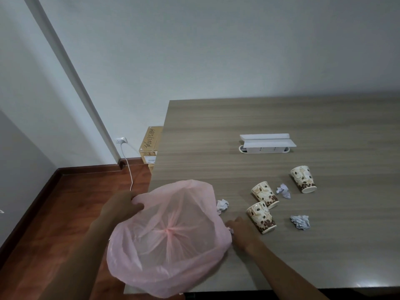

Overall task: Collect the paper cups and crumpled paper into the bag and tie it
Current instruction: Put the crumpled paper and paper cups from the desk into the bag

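Pink translucent plastic bag (171,237) gapes open at the near-left corner of a grey wood-grain table (281,118) in a white-walled room with red-brown flooring. Three patterned paper cups (265,194) (261,216) (303,179) and four crumpled white paper balls (222,205) (283,190) (300,221) (231,231) lie alongside. Left hand (123,206) pinches the bag's rim; right hand (242,231) has its fingers curled on the ball beside the bag.

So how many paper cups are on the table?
3: two paper cups close together right of the bag, one farther right. None visible inside the bag.
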`<state>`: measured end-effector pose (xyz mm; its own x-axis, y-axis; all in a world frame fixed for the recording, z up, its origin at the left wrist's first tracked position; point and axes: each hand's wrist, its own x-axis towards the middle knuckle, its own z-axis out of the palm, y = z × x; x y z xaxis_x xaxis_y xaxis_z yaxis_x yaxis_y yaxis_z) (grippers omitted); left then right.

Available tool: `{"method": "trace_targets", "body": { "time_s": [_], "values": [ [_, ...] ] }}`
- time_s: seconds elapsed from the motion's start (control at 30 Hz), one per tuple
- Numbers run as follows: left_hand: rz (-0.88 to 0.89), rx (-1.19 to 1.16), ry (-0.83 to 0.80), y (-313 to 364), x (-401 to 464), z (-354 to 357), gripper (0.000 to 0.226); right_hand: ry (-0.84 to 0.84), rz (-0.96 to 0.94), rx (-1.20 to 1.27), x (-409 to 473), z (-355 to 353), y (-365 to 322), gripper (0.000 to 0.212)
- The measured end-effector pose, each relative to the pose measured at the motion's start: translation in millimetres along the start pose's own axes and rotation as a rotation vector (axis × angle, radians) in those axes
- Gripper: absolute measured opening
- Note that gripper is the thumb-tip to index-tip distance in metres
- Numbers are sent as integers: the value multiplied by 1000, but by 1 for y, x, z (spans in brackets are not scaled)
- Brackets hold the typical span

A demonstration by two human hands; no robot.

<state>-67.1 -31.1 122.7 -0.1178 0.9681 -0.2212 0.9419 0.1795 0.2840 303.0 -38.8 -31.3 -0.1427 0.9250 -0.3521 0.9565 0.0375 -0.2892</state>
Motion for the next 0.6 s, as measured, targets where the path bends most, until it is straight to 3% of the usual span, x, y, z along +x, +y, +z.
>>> {"method": "trace_targets", "body": {
  "time_s": [0.13,0.23,0.33,0.43,0.5,0.6],
  "values": [
    [-61,-145,44,-6,-4,8,29,145,16,356,-15,-20,-10,14],
    [-76,-209,53,-2,-6,13,25,360,58,605,-19,-59,-24,18],
    [-75,-255,66,3,-8,16,22,591,-2,701,-19,-104,-42,24],
    [-81,-293,54,11,-10,18,13,674,-68,689,-31,-133,-75,28],
    [-82,-329,48,18,-10,21,10,563,-217,652,-42,-138,-101,36],
    [-67,-358,39,23,-9,26,20,0,-408,492,-54,-122,-127,68]
  ]
}}
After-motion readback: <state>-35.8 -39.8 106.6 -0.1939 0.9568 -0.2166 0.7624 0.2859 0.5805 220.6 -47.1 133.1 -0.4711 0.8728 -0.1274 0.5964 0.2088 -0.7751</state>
